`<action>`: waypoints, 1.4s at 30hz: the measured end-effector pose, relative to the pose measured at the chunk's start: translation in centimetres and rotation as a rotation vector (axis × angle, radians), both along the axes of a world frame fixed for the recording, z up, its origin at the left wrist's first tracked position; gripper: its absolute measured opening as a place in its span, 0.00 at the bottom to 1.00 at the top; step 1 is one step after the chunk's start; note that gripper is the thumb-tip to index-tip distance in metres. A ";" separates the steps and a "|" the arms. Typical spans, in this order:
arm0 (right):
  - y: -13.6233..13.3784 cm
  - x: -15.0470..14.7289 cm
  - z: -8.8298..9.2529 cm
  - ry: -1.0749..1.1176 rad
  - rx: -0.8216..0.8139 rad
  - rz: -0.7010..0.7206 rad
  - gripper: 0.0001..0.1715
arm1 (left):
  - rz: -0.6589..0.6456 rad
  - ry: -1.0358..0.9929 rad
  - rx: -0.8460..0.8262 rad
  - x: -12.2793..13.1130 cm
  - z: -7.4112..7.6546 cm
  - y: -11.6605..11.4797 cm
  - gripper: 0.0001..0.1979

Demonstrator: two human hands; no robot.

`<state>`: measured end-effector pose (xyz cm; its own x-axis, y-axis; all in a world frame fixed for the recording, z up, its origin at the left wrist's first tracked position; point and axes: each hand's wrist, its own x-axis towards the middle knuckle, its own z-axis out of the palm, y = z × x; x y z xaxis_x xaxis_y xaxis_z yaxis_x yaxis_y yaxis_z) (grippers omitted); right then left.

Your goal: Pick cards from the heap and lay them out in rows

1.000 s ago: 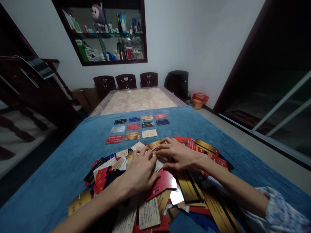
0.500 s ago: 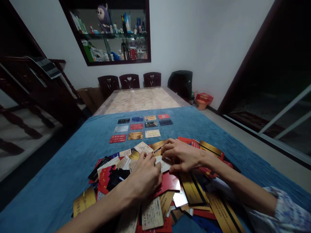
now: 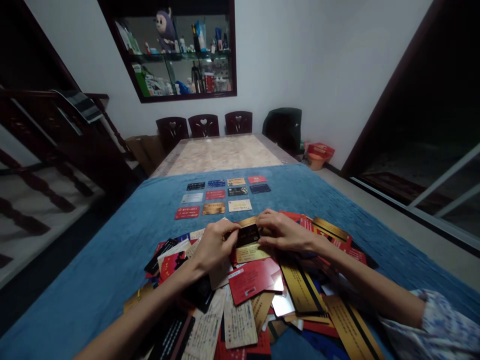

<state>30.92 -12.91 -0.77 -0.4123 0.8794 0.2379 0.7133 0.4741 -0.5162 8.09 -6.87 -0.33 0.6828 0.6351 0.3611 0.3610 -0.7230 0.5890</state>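
A black card [image 3: 248,235] is raised a little above a heap of mixed cards. My left hand [image 3: 216,246] pinches its left end between thumb and fingers. At the card's right end, the fingertips and thumb of my right hand [image 3: 282,231] close on the edge. Just beneath lies a gold card [image 3: 249,253], and nearer me a red card [image 3: 255,281] rests on the heap. A pale card with print [image 3: 240,320] and a long gold card with a dark stripe [image 3: 302,287] lie close by. My wrists hide part of the heap.
Beyond the heap, cards lie in rows on the blue cloth [image 3: 150,200], among them a red card [image 3: 187,212] and a dark blue card [image 3: 260,188]. Chairs [image 3: 203,125] stand past the marble-patterned tabletop [image 3: 225,152]. An orange bucket [image 3: 317,159] is on the floor at right.
The black card is now up between both hands, where a pale card lay under my fingers before. My left hand has moved forward, uncovering more of the red card.
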 end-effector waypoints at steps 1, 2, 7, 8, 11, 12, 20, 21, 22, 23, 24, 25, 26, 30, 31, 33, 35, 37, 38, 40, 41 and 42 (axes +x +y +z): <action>0.0 -0.1 0.0 0.010 -0.001 -0.001 0.11 | 0.009 -0.021 -0.025 0.0 0.0 0.1 0.13; 0.0 -0.1 0.0 0.020 -0.002 -0.001 0.11 | 0.015 -0.037 -0.050 0.0 0.1 0.1 0.13; 0.0 -0.5 -0.1 0.105 0.007 0.020 0.09 | 0.046 -0.109 -0.151 0.0 0.2 0.1 0.13; 0.0 -0.6 -0.2 0.125 0.011 0.023 0.09 | 0.054 -0.127 -0.170 0.1 0.1 0.1 0.12; 0.0 -0.7 -0.2 0.174 0.021 0.005 0.09 | 0.065 -0.164 -0.190 0.2 -0.1 0.3 0.10; 0.0 -0.7 -0.2 0.187 0.025 -0.007 0.08 | 0.068 -0.171 -0.181 0.2 -0.2 0.3 0.10; 0.1 -0.9 -0.9 0.263 0.006 -0.114 0.08 | 0.069 -0.217 -0.274 0.6 -0.9 -0.1 0.07; 0.1 -1.2 -1.1 0.272 0.001 -0.112 0.08 | 0.064 -0.226 -0.302 0.7 -1.1 -0.3 0.07; 0.1 -1.4 -1.2 0.282 -0.004 -0.107 0.08 | 0.057 -0.229 -0.324 0.7 -1.2 -0.5 0.06; 0.0 -1.7 -1.3 0.298 -0.010 -0.101 0.08 | 0.049 -0.228 -0.339 0.8 -1.4 -0.6 0.06; 0.0 -1.9 -1.4 0.315 -0.017 -0.095 0.07 | 0.038 -0.226 -0.344 0.9 -1.6 -0.7 0.06; -0.1 -2.1 -1.4 0.330 -0.023 -0.089 0.08 | 0.023 -0.217 -0.342 0.9 -1.7 -0.8 0.06; -0.1 -2.2 -1.4 0.336 -0.028 -0.088 0.08 | 0.005 -0.204 -0.333 0.9 -1.9 -0.9 0.06; -0.2 -2.1 -1.4 0.267 0.015 -0.122 0.07 | -0.008 -0.148 -0.277 0.9 -2.2 -0.8 0.07; -0.2 -2.0 -1.4 0.237 0.041 -0.132 0.06 | 0.004 -0.137 -0.266 0.8 -2.2 -0.7 0.07; -0.1 -1.8 -1.5 0.173 0.095 -0.142 0.06 | 0.026 -0.121 -0.254 0.7 -1.9 -0.7 0.05; 0.0 -1.6 -1.5 0.099 0.134 -0.145 0.09 | 0.042 -0.115 -0.243 0.7 -1.6 -0.6 0.04; 0.1 -1.5 -1.5 0.035 0.153 -0.147 0.14 | 0.060 -0.115 -0.217 0.6 -1.3 -0.6 0.04; 0.1 -1.4 -1.5 0.009 0.161 -0.151 0.15 | 0.071 -0.116 -0.199 0.6 -1.2 -0.6 0.06; 0.1 -1.3 -1.5 -0.031 0.182 -0.163 0.18 | 0.089 -0.120 -0.163 0.5 -1.2 -0.6 0.11; 0.1 -1.3 -1.5 -0.047 0.194 -0.169 0.19 | 0.095 -0.120 -0.144 0.5 -1.4 -0.6 0.14; 0.1 -1.2 -1.5 -0.062 0.205 -0.176 0.19 | 0.099 -0.118 -0.124 0.4 -1.5 -0.5 0.17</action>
